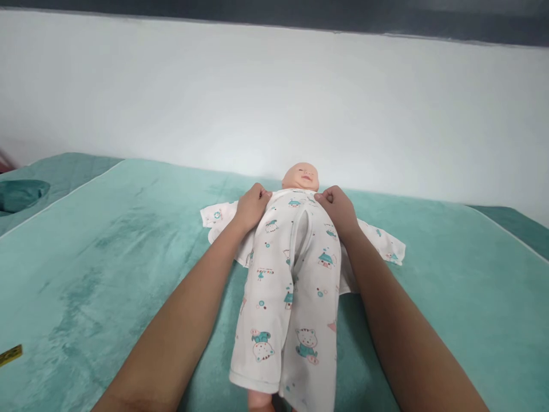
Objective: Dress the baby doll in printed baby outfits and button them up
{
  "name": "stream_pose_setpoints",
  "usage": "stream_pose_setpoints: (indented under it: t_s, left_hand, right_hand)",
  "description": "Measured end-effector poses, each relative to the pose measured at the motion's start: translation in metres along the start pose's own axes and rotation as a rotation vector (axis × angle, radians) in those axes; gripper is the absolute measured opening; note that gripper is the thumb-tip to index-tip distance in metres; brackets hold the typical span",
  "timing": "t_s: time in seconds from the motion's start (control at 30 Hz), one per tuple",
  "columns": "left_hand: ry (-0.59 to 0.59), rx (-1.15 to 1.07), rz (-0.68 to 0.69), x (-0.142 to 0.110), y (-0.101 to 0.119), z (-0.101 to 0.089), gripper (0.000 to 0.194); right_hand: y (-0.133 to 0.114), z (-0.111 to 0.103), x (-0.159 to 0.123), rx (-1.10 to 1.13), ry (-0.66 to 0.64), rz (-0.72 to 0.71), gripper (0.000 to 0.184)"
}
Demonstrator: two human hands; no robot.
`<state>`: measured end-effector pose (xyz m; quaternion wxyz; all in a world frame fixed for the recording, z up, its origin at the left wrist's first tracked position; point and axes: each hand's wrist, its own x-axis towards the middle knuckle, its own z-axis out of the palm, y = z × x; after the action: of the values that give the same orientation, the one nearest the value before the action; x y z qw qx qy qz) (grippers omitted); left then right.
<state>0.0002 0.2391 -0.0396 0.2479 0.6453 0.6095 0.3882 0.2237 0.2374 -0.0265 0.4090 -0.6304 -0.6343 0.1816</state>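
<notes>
A baby doll [301, 176] lies on its back with its head toward the wall. White split-crotch baby pants [266, 297] printed with cartoon cats and houses cover its body and legs, and a doll's foot [259, 399] shows below one hem. The waistband is up near the doll's chest. My left hand [252, 207] is closed on the waistband's left corner, and my right hand [338, 210] pinches the right corner. Partly covered by the pants and my arms is a matching white baby shirt [388, 243], its sleeves spread out to both sides.
Everything lies on a bed or padded surface with a teal plush cover [128, 274]. A white wall [274, 97] rises right behind the doll's head. At far left are a dark green item [21, 195] and a small yellow strip [11, 355].
</notes>
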Motion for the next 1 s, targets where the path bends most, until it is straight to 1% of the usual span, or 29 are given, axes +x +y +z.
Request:
stream_pose_setpoints:
  t_s: [0.1,0.2,0.3,0.37,0.43,0.47,0.53,0.6,0.7,0.77,0.8,0.87,0.93,1.0]
  left_hand:
    - [0.002,0.008,0.039,-0.001,0.0,0.003,0.015]
    - [0.026,0.077,0.13,-0.005,-0.002,0.005,0.006]
    - [0.089,0.194,0.288,-0.011,-0.006,0.005,0.017]
    - [0.157,0.249,0.374,-0.018,-0.009,0.004,0.019]
    - [0.206,0.274,0.402,-0.028,-0.01,0.002,0.017]
    - [0.208,0.271,0.392,-0.033,-0.01,0.001,0.017]
    - [0.174,0.211,0.333,-0.046,-0.01,-0.001,0.016]
    - [0.129,0.077,0.223,-0.06,-0.009,-0.002,0.016]
    - [0.104,-0.154,0.027,-0.079,-0.005,-0.004,0.019]
    - [0.08,-0.259,-0.082,-0.088,-0.003,-0.005,0.022]
    - [0.053,-0.304,-0.131,-0.09,-0.002,-0.006,0.023]
    - [-0.044,-0.4,-0.213,-0.093,0.0,-0.008,0.025]
    - [-0.149,-0.52,-0.283,-0.093,0.001,-0.01,0.025]
    - [-0.227,-0.656,-0.35,-0.093,0.003,-0.011,0.025]
  right_hand:
    - [0.001,0.002,0.0,0.061,0.006,0.018,0.018]
    - [0.004,0.005,-0.003,0.166,0.011,0.013,0.014]
    - [0.008,0.006,-0.01,0.255,0.027,-0.025,0.014]
    - [0.009,0.005,-0.016,0.259,0.042,-0.049,0.018]
    - [0.011,0.003,-0.025,0.228,0.088,-0.069,0.021]
    - [0.012,0.002,-0.03,0.206,0.124,-0.078,0.021]
    - [0.013,-0.002,-0.041,0.161,0.184,-0.089,0.021]
    - [0.015,-0.006,-0.054,0.12,0.194,-0.069,0.021]
    - [0.018,-0.014,-0.07,0.058,0.095,0.039,0.024]
    - [0.02,-0.018,-0.076,0.032,0.017,0.095,0.024]
    - [0.02,-0.02,-0.078,0.026,-0.014,0.102,0.023]
    - [0.021,-0.024,-0.08,0.037,-0.065,0.092,0.019]
    - [0.022,-0.027,-0.08,0.136,-0.136,0.108,0.019]
    - [0.02,-0.029,-0.08,0.322,-0.225,0.161,0.022]
